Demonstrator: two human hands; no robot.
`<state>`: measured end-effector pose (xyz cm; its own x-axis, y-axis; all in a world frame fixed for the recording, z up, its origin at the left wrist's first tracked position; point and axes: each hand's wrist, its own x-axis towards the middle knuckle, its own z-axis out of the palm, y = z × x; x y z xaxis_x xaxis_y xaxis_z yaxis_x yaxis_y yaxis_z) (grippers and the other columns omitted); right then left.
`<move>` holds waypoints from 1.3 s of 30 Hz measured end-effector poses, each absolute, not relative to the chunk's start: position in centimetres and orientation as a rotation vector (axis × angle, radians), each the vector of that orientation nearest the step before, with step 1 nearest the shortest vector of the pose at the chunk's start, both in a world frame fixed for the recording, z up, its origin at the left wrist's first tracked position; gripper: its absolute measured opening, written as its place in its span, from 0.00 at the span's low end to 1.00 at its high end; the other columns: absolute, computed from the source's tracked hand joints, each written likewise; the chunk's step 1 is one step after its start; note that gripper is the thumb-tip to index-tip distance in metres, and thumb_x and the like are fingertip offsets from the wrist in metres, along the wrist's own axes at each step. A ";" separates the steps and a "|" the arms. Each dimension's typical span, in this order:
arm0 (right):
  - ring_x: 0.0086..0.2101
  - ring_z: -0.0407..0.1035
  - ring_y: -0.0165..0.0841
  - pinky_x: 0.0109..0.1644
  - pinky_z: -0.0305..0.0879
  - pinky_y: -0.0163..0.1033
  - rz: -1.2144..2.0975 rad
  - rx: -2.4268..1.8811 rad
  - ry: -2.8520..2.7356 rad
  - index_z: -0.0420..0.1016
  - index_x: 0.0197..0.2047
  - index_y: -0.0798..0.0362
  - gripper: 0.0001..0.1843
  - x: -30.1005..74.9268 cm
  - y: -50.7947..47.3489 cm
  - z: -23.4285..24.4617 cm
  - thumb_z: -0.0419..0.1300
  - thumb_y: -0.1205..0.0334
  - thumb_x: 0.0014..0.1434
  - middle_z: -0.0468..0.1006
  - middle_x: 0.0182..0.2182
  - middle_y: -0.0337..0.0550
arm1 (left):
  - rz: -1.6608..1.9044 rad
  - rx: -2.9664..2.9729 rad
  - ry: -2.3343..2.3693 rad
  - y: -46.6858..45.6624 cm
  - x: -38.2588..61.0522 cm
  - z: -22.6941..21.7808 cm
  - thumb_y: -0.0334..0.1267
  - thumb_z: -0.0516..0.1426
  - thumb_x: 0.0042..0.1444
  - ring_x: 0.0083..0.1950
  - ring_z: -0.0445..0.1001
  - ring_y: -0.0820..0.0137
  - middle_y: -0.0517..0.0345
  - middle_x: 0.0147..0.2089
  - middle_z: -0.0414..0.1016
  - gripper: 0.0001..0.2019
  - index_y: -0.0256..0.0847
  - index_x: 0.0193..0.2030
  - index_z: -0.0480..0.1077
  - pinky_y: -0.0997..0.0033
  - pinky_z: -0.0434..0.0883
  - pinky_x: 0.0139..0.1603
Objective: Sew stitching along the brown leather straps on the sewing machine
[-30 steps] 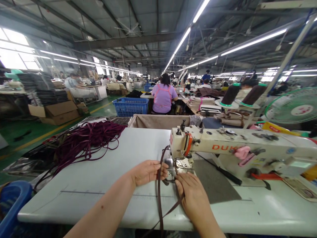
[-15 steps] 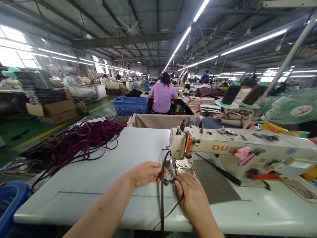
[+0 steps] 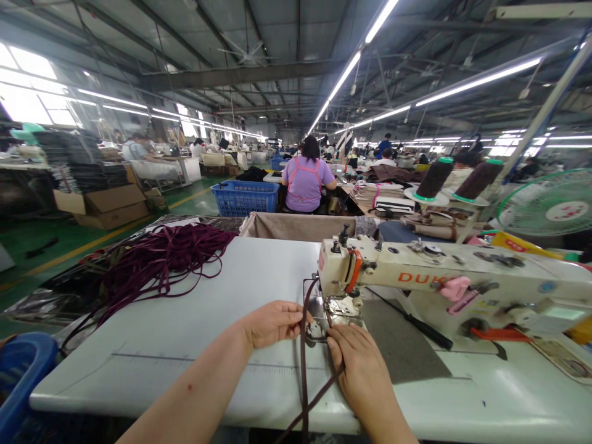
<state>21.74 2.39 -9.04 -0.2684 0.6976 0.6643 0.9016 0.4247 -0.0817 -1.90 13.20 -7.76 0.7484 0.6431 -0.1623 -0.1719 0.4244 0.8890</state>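
A narrow dark brown strap (image 3: 304, 370) loops down from the head of the sewing machine (image 3: 388, 262) and over the table's front edge. My left hand (image 3: 276, 322) has its fingertips pinched at this strap, just left of the needle area. My right hand (image 3: 361, 361) lies low on the machine bed, fingers together and bent over the other run of the strap, which comes out beneath the palm and crosses the first run near the edge. Exactly how the right fingertips grip is hidden. The metal needle plate (image 3: 316, 330) shows between the hands.
A heap of maroon straps (image 3: 171, 262) lies on the left of the white table (image 3: 259, 271). A black-handled tool (image 3: 430, 332) rests on a grey mat (image 3: 402, 351). Thread cones (image 3: 433, 179) and a green fan (image 3: 550, 203) stand right. A co-worker (image 3: 305, 179) sits ahead beside a blue basket (image 3: 245, 198).
The strap's lower run by my right hand has shifted and looks wider near the table edge. Both hands stay almost in place; the whole view has moved slightly.
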 end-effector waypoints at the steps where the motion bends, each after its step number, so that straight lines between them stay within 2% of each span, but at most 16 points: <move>1: 0.48 0.78 0.37 0.62 0.68 0.48 -0.422 -1.345 -2.049 0.83 0.49 0.52 0.19 21.7 2.4 -9.0 0.49 0.60 0.77 0.84 0.48 0.47 | 0.542 1.014 0.532 13.2 -1.9 -7.8 0.46 0.73 0.55 0.33 0.70 0.75 0.50 0.37 0.77 0.20 0.31 0.47 0.81 0.74 0.66 0.38; 7: 0.48 0.79 0.37 0.61 0.69 0.48 -0.444 -1.336 -2.042 0.82 0.49 0.52 0.19 21.7 2.4 -8.9 0.49 0.60 0.77 0.84 0.48 0.47 | 0.568 1.013 0.552 13.3 -1.8 -7.7 0.47 0.73 0.54 0.31 0.68 0.75 0.52 0.34 0.74 0.20 0.31 0.44 0.82 0.76 0.63 0.33; 13: 0.47 0.79 0.36 0.61 0.68 0.48 -0.442 -1.313 -2.037 0.82 0.48 0.52 0.18 21.6 2.3 -8.5 0.49 0.60 0.77 0.85 0.46 0.46 | 0.541 1.035 0.528 13.4 -2.0 -7.6 0.49 0.73 0.53 0.28 0.64 0.78 0.48 0.37 0.76 0.21 0.29 0.41 0.81 0.76 0.51 0.25; 22: 0.46 0.79 0.37 0.61 0.70 0.49 -0.426 -1.326 -2.040 0.82 0.49 0.52 0.19 21.6 2.4 -8.6 0.49 0.60 0.77 0.85 0.46 0.48 | 0.577 0.977 0.544 13.5 -1.9 -8.0 0.48 0.73 0.53 0.32 0.68 0.76 0.51 0.34 0.74 0.21 0.29 0.43 0.81 0.77 0.58 0.29; 27: 0.47 0.79 0.36 0.62 0.69 0.49 -0.415 -1.329 -2.037 0.82 0.49 0.52 0.18 21.6 2.3 -8.6 0.50 0.61 0.77 0.85 0.46 0.46 | 0.572 1.034 0.529 13.2 -2.1 -7.4 0.52 0.72 0.55 0.29 0.65 0.76 0.53 0.31 0.73 0.22 0.32 0.42 0.82 0.75 0.57 0.29; 30: 0.47 0.79 0.37 0.62 0.68 0.49 -0.419 -1.326 -2.041 0.82 0.48 0.51 0.18 21.7 2.3 -8.6 0.50 0.61 0.77 0.85 0.46 0.45 | 0.371 1.171 0.464 12.9 -2.4 -6.9 0.56 0.71 0.54 0.27 0.63 0.75 0.54 0.27 0.73 0.25 0.32 0.42 0.83 0.73 0.55 0.28; 32: 0.47 0.79 0.37 0.62 0.68 0.49 -0.429 -1.314 -2.053 0.82 0.48 0.51 0.19 21.7 2.3 -8.7 0.49 0.61 0.77 0.85 0.46 0.45 | 0.245 1.199 0.418 12.8 -2.5 -6.8 0.56 0.72 0.53 0.28 0.66 0.74 0.52 0.31 0.76 0.26 0.33 0.45 0.84 0.73 0.56 0.29; 35: 0.47 0.79 0.37 0.62 0.69 0.49 -0.426 -1.320 -2.044 0.82 0.48 0.52 0.19 21.7 2.4 -8.9 0.49 0.61 0.77 0.85 0.46 0.46 | 0.398 1.080 0.462 12.9 -2.1 -7.0 0.53 0.73 0.51 0.32 0.68 0.74 0.47 0.39 0.78 0.25 0.33 0.46 0.84 0.75 0.58 0.31; 39: 0.47 0.79 0.38 0.61 0.70 0.49 -0.422 -1.328 -2.031 0.82 0.49 0.52 0.18 21.7 2.5 -9.0 0.49 0.60 0.77 0.85 0.46 0.47 | 0.572 0.954 0.571 13.2 -1.6 -7.5 0.50 0.75 0.50 0.31 0.65 0.77 0.49 0.37 0.76 0.22 0.32 0.41 0.83 0.77 0.55 0.29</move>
<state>21.70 2.48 -8.98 -0.2617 0.6834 0.6816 0.8984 0.4305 -0.0867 -1.61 13.19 -7.52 0.7135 0.6733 -0.1941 -0.1955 0.4573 0.8675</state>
